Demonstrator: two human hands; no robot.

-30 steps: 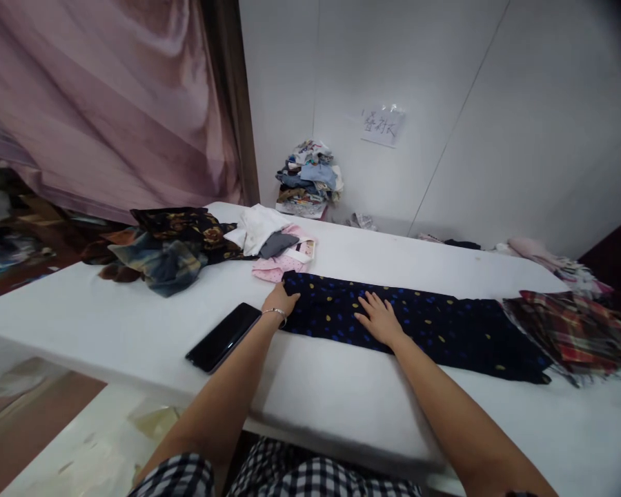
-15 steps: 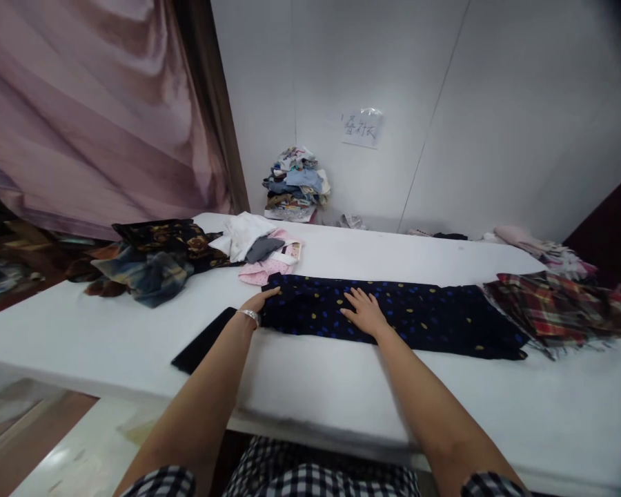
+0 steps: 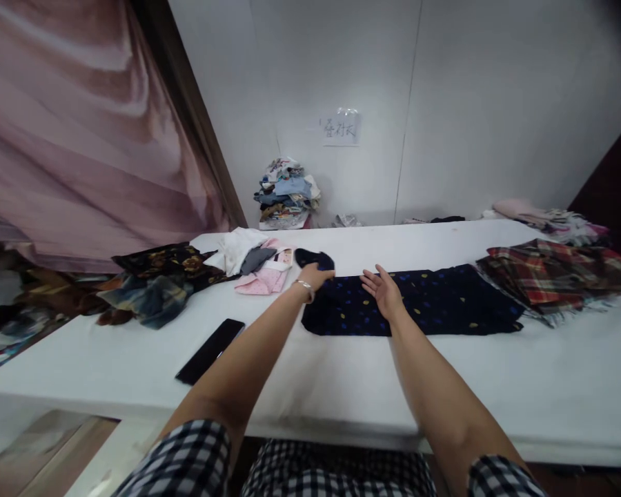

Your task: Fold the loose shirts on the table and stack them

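1. Paper sign (image 3: 341,128) taped to the white wall carries dark handwriting, too small to read.
2. Dark blue cloth (image 3: 424,309) with small yellow and blue dots lies long and flat across the white table (image 3: 341,386), just in front of the person.
3. Left hand (image 3: 317,277) pinches the left end of the cloth and holds it lifted and turned over, fingers closed on the fabric; a thin bracelet (image 3: 305,284) sits on that wrist.
4. Right hand (image 3: 384,290) hovers open over the cloth, palm turned inward, fingers spread, gripping nothing.
5. Black phone (image 3: 210,350) lies flat on the table to the left, well apart from the cloth.
6. Pink and white garments (image 3: 261,266) are bunched beyond the left hand, beside a dark crumpled heap (image 3: 158,283).
7. Red plaid scarf (image 3: 553,276) with a fringed edge lies just past the right end of the cloth.
8. Stack of folded clothes (image 3: 287,193) stands against the wall; a mauve curtain (image 3: 83,138) hangs at left.
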